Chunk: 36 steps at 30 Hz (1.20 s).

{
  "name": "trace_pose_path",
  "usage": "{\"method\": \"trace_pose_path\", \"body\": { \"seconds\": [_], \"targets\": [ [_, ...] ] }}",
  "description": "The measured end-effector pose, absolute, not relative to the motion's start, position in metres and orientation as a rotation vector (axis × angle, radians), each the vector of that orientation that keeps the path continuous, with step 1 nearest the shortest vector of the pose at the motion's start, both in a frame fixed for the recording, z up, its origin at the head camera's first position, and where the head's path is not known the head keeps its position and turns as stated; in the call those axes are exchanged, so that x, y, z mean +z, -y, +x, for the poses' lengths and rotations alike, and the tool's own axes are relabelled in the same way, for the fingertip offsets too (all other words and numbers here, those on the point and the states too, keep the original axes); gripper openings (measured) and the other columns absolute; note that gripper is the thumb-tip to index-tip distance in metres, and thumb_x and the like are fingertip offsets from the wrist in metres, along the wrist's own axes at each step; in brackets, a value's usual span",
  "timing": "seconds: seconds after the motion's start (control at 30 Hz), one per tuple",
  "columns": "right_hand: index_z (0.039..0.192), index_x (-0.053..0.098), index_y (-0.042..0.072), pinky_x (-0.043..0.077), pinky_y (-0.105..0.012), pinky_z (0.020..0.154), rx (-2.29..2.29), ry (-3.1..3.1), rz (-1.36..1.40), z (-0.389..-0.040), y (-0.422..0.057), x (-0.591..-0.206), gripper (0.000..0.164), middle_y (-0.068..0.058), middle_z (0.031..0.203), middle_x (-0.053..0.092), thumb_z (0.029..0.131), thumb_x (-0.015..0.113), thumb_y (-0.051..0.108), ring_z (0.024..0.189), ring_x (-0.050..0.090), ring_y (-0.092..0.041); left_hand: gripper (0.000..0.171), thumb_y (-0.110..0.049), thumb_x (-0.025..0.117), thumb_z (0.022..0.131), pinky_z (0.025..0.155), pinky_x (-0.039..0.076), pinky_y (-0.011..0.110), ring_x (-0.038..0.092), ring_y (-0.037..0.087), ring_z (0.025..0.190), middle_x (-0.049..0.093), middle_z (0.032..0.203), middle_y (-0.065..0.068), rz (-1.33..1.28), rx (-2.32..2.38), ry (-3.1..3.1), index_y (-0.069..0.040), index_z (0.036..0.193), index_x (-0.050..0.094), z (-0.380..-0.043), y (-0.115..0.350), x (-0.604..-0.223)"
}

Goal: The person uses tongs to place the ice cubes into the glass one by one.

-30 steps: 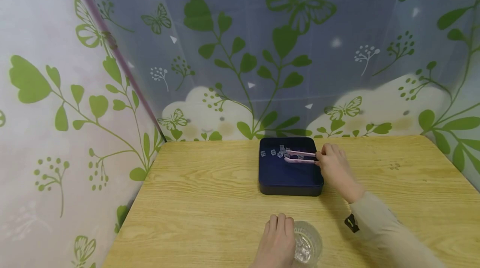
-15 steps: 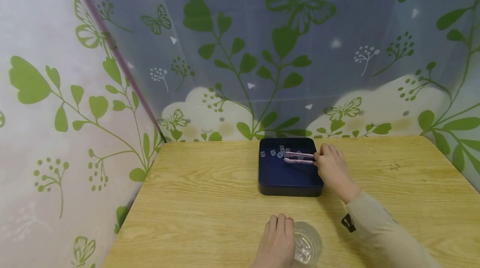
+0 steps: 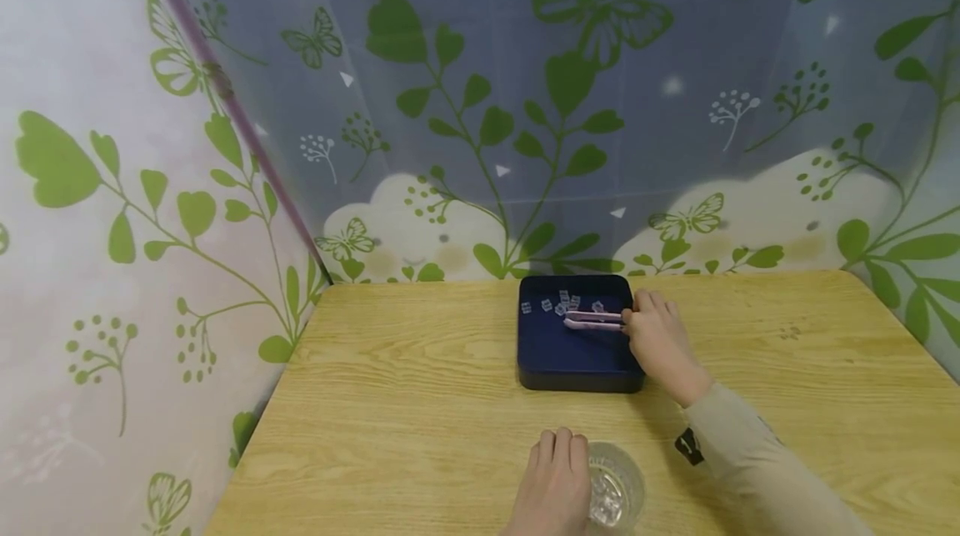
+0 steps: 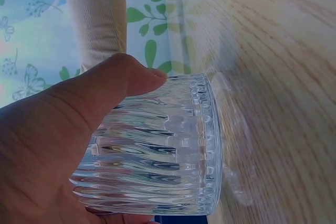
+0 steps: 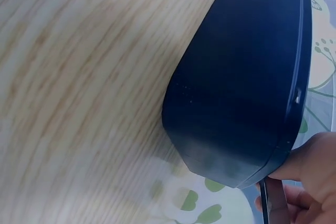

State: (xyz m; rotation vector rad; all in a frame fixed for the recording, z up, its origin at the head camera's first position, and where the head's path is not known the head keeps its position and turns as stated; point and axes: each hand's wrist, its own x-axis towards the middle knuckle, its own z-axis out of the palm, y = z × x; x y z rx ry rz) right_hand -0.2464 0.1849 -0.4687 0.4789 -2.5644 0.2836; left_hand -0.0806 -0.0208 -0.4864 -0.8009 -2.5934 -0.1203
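Note:
My left hand (image 3: 552, 482) grips a ribbed clear glass (image 4: 173, 145) from its left side, the thumb along its wall. The glass stands on the table, and clear pieces (image 3: 606, 507) lie in its bottom. With its fingers, my right hand (image 3: 660, 344) pinches pink tongs (image 3: 596, 321) at the right edge of a dark blue square tray (image 3: 581, 382). The tongs reach over the tray, their arms close together. Several small clear cubes (image 3: 562, 303) lie in its far half, just beyond the tips. Whether the tips hold a cube, I cannot tell.
The wooden table (image 3: 405, 403) meets a patterned cloth wall (image 3: 450, 102) right behind the tray. Another cloth wall (image 3: 112, 227) runs along the left. Bare tabletop lies between tray and glass. A black tag-like piece (image 3: 688, 446) hangs by the right sleeve.
My right hand has drawn slightly left and nearer, taking the tongs tips off the cube cluster. The tongs' arms have come closer together. My left hand and the glass have stayed in place.

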Motion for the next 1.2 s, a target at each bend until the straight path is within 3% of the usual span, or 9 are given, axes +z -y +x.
{"method": "trace_pose_path", "body": {
  "seconds": [0.6,0.87,1.2],
  "targets": [
    [0.068,0.059,0.006,0.027,-0.039,0.061,0.334,2.489,0.54,-0.241,-0.19,-0.466,0.022,-0.007,0.076,0.04,0.076,0.078,-0.003,0.072,0.042,-0.03,0.074,-0.048,0.086,0.059,0.074,0.042,0.025,0.038,0.015,0.083,0.041,0.093,0.002,-0.798,-0.099,2.601,-0.006,0.107,0.048,-0.08,0.021,-0.487],
    [0.072,0.061,0.006,0.024,-0.037,0.062,0.367,2.449,0.564,-0.233,-0.192,-0.459,0.02,-0.007,0.077,0.04,0.077,0.077,-0.004,0.07,0.036,-0.027,0.082,-0.065,0.082,0.059,0.074,0.042,0.025,0.037,0.015,0.084,0.04,0.093,0.002,-0.779,-0.088,2.585,-0.007,0.105,0.048,-0.081,0.021,-0.488],
    [0.071,0.06,0.005,0.024,-0.036,0.061,0.45,2.334,0.609,-0.22,-0.193,-0.448,0.024,-0.006,0.076,0.041,0.072,0.078,-0.01,0.068,0.038,-0.026,0.054,-0.03,0.082,0.068,0.072,0.042,0.024,0.038,0.015,0.082,0.04,0.091,0.002,-0.781,-0.092,2.547,-0.006,0.103,0.048,-0.081,0.019,-0.49]
  ]
}}
